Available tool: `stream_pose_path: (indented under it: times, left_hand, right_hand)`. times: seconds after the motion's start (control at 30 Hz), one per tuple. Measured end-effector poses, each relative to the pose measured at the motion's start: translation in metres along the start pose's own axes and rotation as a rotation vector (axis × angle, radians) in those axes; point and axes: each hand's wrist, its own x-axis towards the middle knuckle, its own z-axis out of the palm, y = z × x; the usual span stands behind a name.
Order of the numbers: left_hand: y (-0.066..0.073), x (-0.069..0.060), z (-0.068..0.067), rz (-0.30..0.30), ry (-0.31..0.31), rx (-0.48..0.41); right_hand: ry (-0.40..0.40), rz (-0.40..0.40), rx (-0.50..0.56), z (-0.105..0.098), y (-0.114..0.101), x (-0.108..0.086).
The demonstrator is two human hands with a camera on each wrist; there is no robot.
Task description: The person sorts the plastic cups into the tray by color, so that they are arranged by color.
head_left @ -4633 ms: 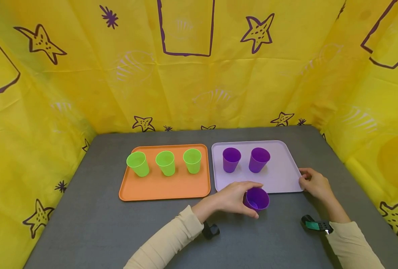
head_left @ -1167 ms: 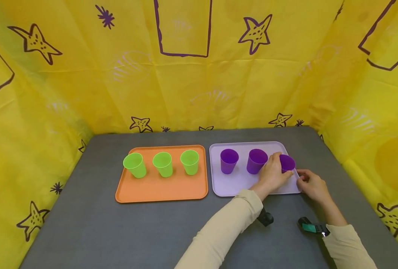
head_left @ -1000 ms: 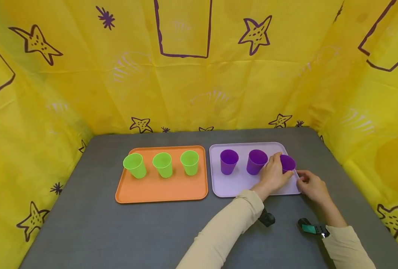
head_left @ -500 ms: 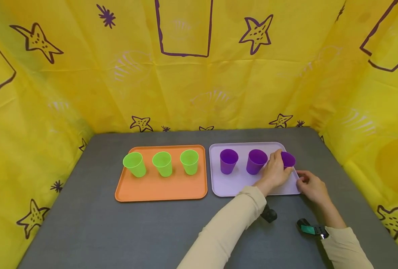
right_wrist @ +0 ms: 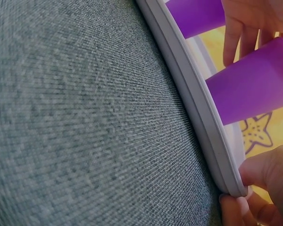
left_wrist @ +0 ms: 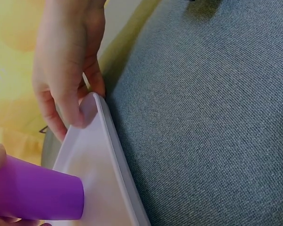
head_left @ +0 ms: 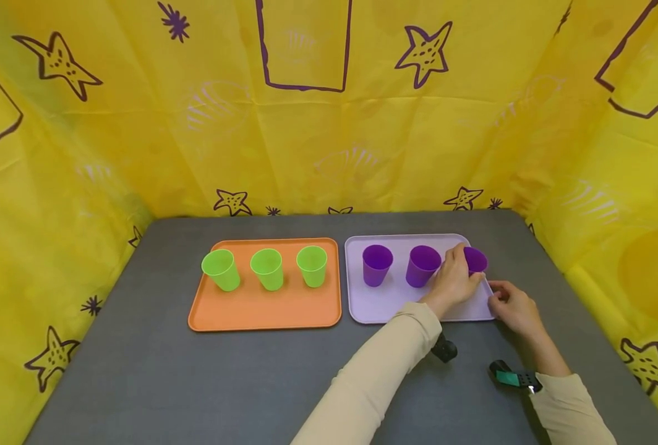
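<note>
My left hand [head_left: 452, 281] holds a purple cup [head_left: 476, 259] at the right end of the lavender tray [head_left: 379, 306]. The cup stands upright, its base at the tray floor in the left wrist view; whether it bears fully there I cannot tell. Two more purple cups, one on the left [head_left: 376, 266] and one in the middle [head_left: 422, 267], stand on the same tray, in a row with it. My right hand [head_left: 517, 309] pinches the tray's front right corner, thumb above and fingers below in the right wrist view. The left fingers partly hide the held cup.
To the left lies an orange tray [head_left: 262, 312] bearing three green cups, the left one [head_left: 221, 270], middle one [head_left: 267, 269] and right one [head_left: 312, 266]. A narrow gap parts the trays. Grey cloth covers the table [head_left: 195, 383]; yellow patterned fabric [head_left: 307, 148] walls it in.
My left hand has carried the purple cup from in front of the lavender tray to its right end, then shifted it slightly farther back. The right hand has stayed at the tray's corner.
</note>
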Motion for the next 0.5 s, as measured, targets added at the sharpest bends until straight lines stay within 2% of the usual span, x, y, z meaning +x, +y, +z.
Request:
stream_pose_path:
  times: [0.17,0.33,0.5]
  left_hand:
    - [0.003,-0.002,-0.005,-0.006,-0.011,0.014]
    - [0.012,-0.005,-0.015,0.034,-0.045,0.033]
    - [0.022,-0.011,-0.023,0.077,-0.088,0.107]
  right_hand:
    - [0.004,0.001,-0.002,-0.001,-0.001,-0.001]
    - [0.028,-0.013,-0.012,0.0,0.001,0.0]
    - [0.04,-0.007,-0.011,0.0,0.001,0.0]
